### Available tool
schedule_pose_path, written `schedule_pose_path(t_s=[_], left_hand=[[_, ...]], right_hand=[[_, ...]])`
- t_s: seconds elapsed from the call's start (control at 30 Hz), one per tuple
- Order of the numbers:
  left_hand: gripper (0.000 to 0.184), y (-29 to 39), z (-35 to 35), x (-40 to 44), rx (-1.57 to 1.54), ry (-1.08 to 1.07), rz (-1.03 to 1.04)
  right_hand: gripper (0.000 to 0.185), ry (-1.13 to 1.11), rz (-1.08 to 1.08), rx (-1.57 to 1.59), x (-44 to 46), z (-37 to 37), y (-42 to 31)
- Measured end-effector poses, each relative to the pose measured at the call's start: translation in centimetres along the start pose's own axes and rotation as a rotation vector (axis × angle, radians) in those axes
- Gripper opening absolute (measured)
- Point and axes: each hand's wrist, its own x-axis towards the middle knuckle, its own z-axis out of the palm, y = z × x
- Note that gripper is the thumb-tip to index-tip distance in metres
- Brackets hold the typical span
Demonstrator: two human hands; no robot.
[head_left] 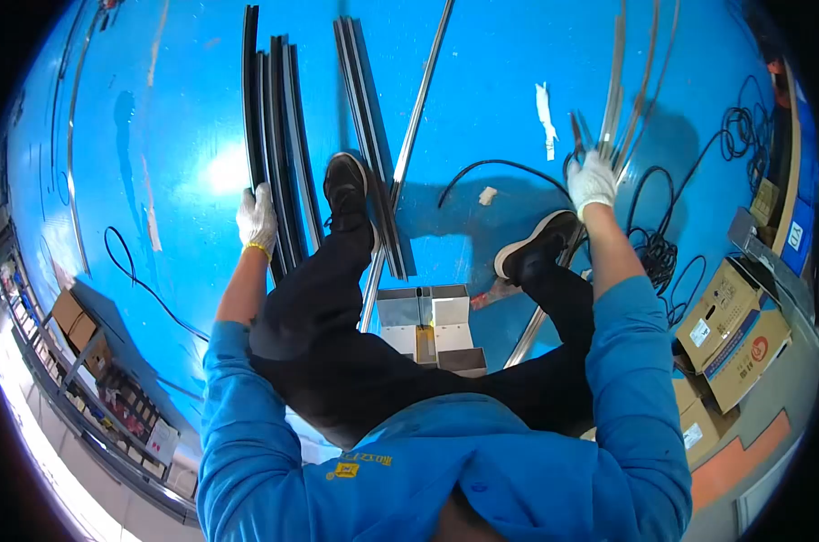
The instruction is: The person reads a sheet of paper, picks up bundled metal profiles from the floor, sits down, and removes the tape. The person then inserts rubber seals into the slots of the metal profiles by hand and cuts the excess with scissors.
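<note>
My left hand (257,219), in a white glove, is closed at the outer edge of a bundle of long black profile strips (277,154) on the blue floor. My right hand (593,183), also gloved, is closed around the lower ends of several long thin metal strips (615,99) that fan out upward. Its fingertips are partly hidden. A short dark piece (577,135) juts out beside that hand; I cannot make out what it is. Between my feet lies another pair of black profiles (366,117), next to a long silver rod (421,86).
An open divided box (425,312) stands between my legs. Black cable (653,253) lies coiled at right, near cardboard boxes (734,330). Scraps of white paper (545,117) are on the floor. A metal rack (102,397) stands at left.
</note>
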Motion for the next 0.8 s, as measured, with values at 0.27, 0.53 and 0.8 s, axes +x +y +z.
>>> schedule_pose_path(t_s=[0.27,0.53,0.8], left_hand=[[0.051,12.1,6.7,0.9,0.586,-0.483,0.547],[0.052,13.6,19.6,2.8,0.51,-0.365,0.079],[0.026,21.4,15.5,0.9,-0.697,-0.101,-0.039]], right_hand=[[0.027,0.074,-0.863,0.017,-0.7,9.7,-9.1],[0.022,-0.206,-0.586,0.191,-1.7,11.9,-8.5],[0.032,-0.49,0.019,1.076,-2.4,-7.7,-6.3]])
